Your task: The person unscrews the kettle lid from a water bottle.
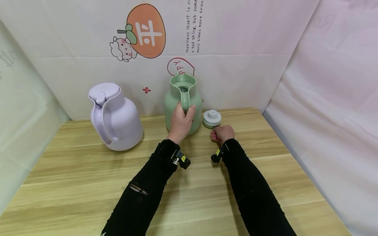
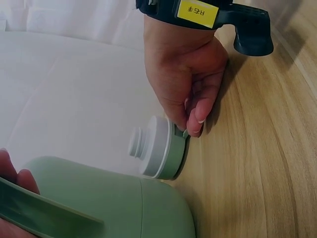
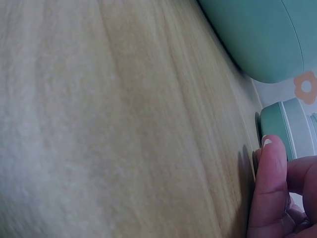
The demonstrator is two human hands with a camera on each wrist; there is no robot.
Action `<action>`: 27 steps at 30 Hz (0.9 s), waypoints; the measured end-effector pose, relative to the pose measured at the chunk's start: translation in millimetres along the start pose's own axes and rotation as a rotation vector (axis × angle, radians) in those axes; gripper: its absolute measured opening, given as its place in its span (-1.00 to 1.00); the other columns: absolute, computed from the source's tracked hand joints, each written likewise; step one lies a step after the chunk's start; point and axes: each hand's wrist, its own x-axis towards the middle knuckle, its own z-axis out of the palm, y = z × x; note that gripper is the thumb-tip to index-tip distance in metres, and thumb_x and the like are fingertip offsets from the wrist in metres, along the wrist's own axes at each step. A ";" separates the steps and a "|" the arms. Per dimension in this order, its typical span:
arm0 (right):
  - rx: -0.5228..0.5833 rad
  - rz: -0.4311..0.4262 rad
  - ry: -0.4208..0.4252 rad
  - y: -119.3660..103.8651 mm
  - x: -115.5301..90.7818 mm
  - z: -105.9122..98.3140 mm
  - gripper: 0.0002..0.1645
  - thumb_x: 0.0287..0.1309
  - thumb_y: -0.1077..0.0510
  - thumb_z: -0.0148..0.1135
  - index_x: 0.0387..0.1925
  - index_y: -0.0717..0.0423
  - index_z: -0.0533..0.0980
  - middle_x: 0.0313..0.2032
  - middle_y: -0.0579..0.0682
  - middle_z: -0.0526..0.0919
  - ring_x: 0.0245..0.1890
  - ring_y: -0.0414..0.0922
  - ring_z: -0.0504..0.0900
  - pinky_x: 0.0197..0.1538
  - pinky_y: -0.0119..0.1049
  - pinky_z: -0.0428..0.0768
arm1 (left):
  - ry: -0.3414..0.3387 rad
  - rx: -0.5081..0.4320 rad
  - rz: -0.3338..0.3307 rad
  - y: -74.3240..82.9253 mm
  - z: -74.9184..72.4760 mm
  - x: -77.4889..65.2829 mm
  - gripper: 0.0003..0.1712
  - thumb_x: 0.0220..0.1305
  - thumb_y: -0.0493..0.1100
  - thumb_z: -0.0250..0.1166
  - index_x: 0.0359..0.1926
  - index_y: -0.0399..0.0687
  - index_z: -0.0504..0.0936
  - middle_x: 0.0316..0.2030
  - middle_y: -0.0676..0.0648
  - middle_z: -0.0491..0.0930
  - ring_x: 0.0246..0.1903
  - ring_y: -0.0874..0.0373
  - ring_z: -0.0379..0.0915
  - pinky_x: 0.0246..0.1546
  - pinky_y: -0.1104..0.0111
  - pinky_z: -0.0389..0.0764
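Note:
A green thermos jug [image 1: 170,106] stands upright at the back of the table, its top uncovered and its dark mouth showing. My left hand [image 1: 180,122] grips the jug's handle from the near side. Just right of the jug, a round lid [image 1: 212,118] rests on the wood, green part down and white stepped stopper up. With thumb and fingers, my right hand [image 1: 223,133] pinches the small tab on the lid's near edge. In the left wrist view, the lid [image 2: 166,148] shows its tab [image 2: 181,132] at the fingertips. Only a finger and thumb show beside it in the right wrist view.
A lavender thermos jug [image 1: 125,121] with its lid on stands at the left, handle toward the near left. The wooden table [image 1: 189,203] ends against a printed white cloth [image 1: 236,75] behind. White sheets hang along both sides.

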 end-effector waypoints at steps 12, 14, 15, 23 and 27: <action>-0.029 -0.013 0.007 0.8 -4.0 0.2 -0.70 0.43 0.30 0.10 0.06 0.43 0.54 -0.58 -0.02 0.70 -0.65 -0.25 0.70 -0.49 -0.43 0.69 | -0.012 0.017 -0.033 -2.7 -0.3 -4.3 -0.60 0.56 -0.01 0.18 0.15 -0.24 0.47 -0.26 -0.14 0.62 -0.32 0.02 0.61 -0.12 0.22 0.62; -0.031 -0.011 0.005 0.4 -4.2 -0.1 -0.69 0.44 0.29 0.10 0.08 0.43 0.54 -0.58 -0.02 0.71 -0.64 -0.25 0.70 -0.48 -0.42 0.69 | -0.013 0.016 -0.036 -2.7 -0.4 -4.1 -0.60 0.56 -0.01 0.18 0.15 -0.25 0.47 -0.26 -0.14 0.62 -0.31 0.03 0.61 -0.12 0.22 0.62; -0.035 -0.009 0.005 0.1 -4.0 -0.3 -0.68 0.44 0.29 0.11 0.09 0.43 0.54 -0.57 -0.01 0.71 -0.63 -0.25 0.71 -0.47 -0.42 0.69 | -0.013 0.016 -0.036 -2.7 -0.4 -4.0 -0.60 0.56 -0.01 0.18 0.15 -0.25 0.47 -0.26 -0.13 0.62 -0.31 0.03 0.61 -0.12 0.22 0.62; -0.052 -0.008 0.008 -0.1 -3.0 -0.5 -0.66 0.46 0.26 0.10 0.11 0.41 0.54 -0.55 -0.02 0.71 -0.61 -0.25 0.72 -0.45 -0.42 0.70 | -0.001 0.015 -0.055 0.4 -1.1 -5.3 -0.60 0.55 0.01 0.19 0.10 -0.25 0.46 -0.30 -0.11 0.59 -0.31 0.06 0.58 -0.16 0.26 0.58; -0.046 -0.036 -0.002 1.0 -4.4 0.0 -0.66 0.47 0.25 0.08 0.09 0.43 0.56 -0.56 -0.02 0.72 -0.62 -0.26 0.71 -0.46 -0.41 0.70 | -0.001 0.000 -0.066 0.8 -1.3 -6.6 -0.58 0.56 0.03 0.19 0.12 -0.25 0.45 -0.26 -0.12 0.59 -0.25 0.04 0.57 -0.13 0.23 0.58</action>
